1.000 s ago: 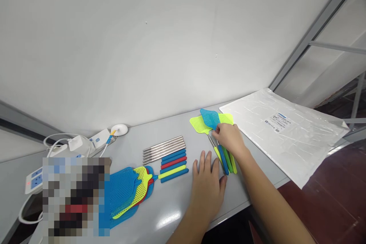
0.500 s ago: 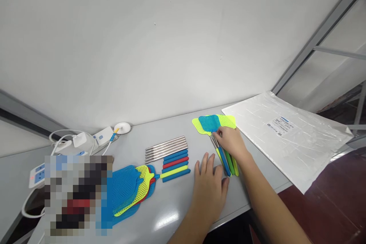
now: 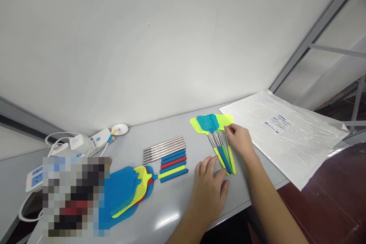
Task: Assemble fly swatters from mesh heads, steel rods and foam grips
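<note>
Several assembled fly swatters with metal shafts lie fanned out, their yellow and blue mesh heads overlapping toward the wall. My right hand is closed in a pinch at the neck of the rightmost yellow fly swatter. Flat on the table, fingers spread, my left hand rests beside the lower ends of the handles. To its left lie a row of metal rods and a stack of blue, red and yellow handle grips. Further left, loose swatter heads in blue, yellow and red overlap.
A large white plastic package with a label covers the table's right end. White power strips with cables and a round white device sit at the back left. A blurred patch hides the front left. Behind stands a pale wall.
My right hand has shifted from the blue swatter's neck to the rightmost yellow one. The swatters' handles now lie more spread apart. My left hand stays nearly in place.
</note>
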